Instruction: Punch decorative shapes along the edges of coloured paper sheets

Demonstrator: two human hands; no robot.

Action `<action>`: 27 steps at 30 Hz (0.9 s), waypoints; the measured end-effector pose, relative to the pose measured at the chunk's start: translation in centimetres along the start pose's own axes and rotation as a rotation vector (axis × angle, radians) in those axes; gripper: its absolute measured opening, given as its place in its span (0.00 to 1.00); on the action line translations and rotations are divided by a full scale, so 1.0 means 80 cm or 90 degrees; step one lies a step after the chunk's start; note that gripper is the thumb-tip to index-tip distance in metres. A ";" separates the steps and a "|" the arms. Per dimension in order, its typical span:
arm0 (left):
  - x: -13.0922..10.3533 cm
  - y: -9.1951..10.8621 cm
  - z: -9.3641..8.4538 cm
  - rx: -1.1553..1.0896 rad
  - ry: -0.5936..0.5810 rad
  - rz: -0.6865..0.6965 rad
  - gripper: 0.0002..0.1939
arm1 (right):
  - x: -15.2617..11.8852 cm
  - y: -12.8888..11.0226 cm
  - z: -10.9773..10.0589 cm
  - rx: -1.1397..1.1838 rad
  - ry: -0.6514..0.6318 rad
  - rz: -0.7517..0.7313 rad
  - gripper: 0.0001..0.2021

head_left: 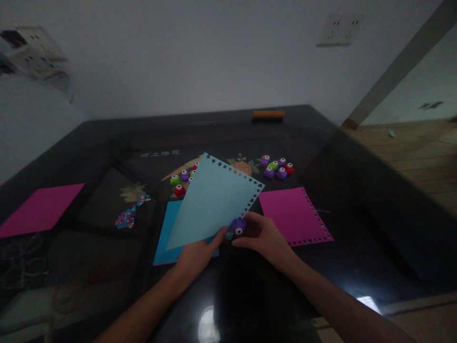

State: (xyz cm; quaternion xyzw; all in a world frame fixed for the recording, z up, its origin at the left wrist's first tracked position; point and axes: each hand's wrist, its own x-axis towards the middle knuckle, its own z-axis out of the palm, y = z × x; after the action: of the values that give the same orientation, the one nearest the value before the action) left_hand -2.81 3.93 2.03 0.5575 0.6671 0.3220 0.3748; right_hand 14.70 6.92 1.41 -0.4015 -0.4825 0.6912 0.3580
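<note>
A light blue sheet point(217, 197) is raised and tilted above the table, with small shaped holes along its top and right edges. My left hand point(202, 250) holds its lower edge, thumb on top. A purple punch point(238, 226) sits at the sheet's lower right corner, and my right hand point(264, 236) grips it between thumb and fingers. Beneath the sheet lies a brighter blue sheet point(167, 233), partly covered. To the right, a magenta sheet point(291, 214) lies flat, with holes along its right and bottom edges.
Several coloured punches point(276, 166) stand behind the magenta sheet, and more punches point(179, 190) are left of the raised sheet. Paper confetti point(126, 217) lies on the left, near another magenta sheet point(39, 209). A brown roll point(268, 115) rests at the table's back edge.
</note>
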 end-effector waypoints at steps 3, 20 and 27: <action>0.002 0.002 0.002 0.063 0.022 0.026 0.10 | 0.001 0.002 -0.001 -0.016 -0.010 -0.016 0.20; 0.005 0.006 0.007 -0.094 -0.051 0.021 0.09 | -0.002 -0.008 -0.009 -0.144 0.031 -0.044 0.22; 0.010 0.007 0.004 -0.147 -0.075 -0.025 0.10 | -0.007 -0.009 -0.012 -0.130 0.034 -0.038 0.24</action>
State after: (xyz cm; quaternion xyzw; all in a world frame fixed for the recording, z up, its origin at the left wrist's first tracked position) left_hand -2.29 4.81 2.24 0.5154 0.6131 0.3559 0.4815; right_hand 15.83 7.00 1.97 -0.4399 -0.5525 0.6162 0.3486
